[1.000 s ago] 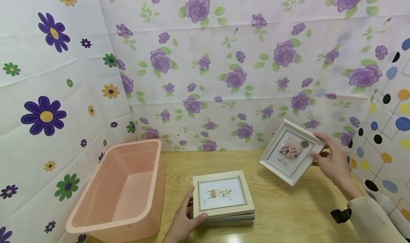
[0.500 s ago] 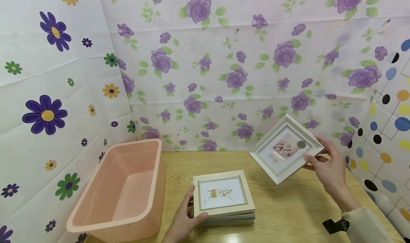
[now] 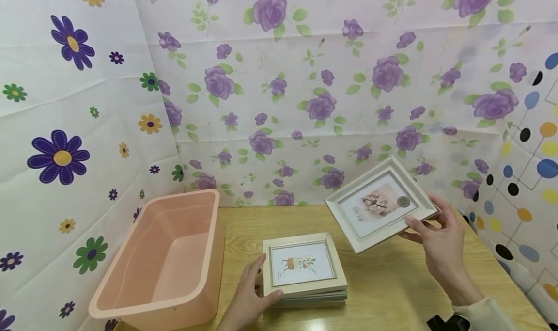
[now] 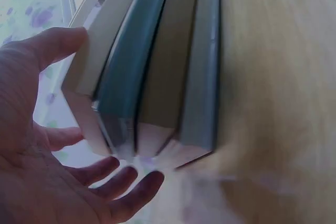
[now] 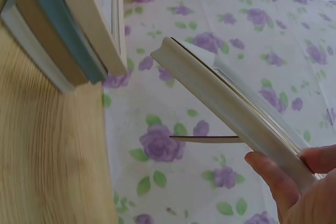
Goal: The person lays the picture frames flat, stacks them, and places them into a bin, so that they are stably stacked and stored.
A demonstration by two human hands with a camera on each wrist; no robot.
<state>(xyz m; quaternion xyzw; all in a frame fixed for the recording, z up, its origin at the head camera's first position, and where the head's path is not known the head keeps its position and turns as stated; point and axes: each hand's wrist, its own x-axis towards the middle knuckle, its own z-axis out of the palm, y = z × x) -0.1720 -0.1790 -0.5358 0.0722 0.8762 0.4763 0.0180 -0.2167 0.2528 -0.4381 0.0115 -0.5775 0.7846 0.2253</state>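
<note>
My right hand (image 3: 443, 244) pinches a silvery-white picture frame (image 3: 348, 224) at its right corner, thumb on the front and fingers behind. It is tilted above the table, showing a pink blossom print and a round dark sticker. In the right wrist view it appears edge-on, its thin stand leg (image 5: 207, 139) sticking out from the back. My left hand (image 3: 248, 292) touches the near left corner of a stack of picture frames (image 3: 301, 240), its thumb along the front edge and relaxed fingers against the left side. A cream frame with a deer print tops the stack; teal, brown and grey edges (image 4: 202, 77) lie below.
A pink plastic tub (image 3: 213, 244) stands on the left of the wooden table (image 3: 379, 292), with nothing visible inside. Flowered cloth (image 3: 296, 79) hangs behind the table, and patterned cloths hang at both sides.
My right hand has carried the white picture frame leftward, closer to the stack, turning it to lie more level. The left hand and the stack have hardly moved.
</note>
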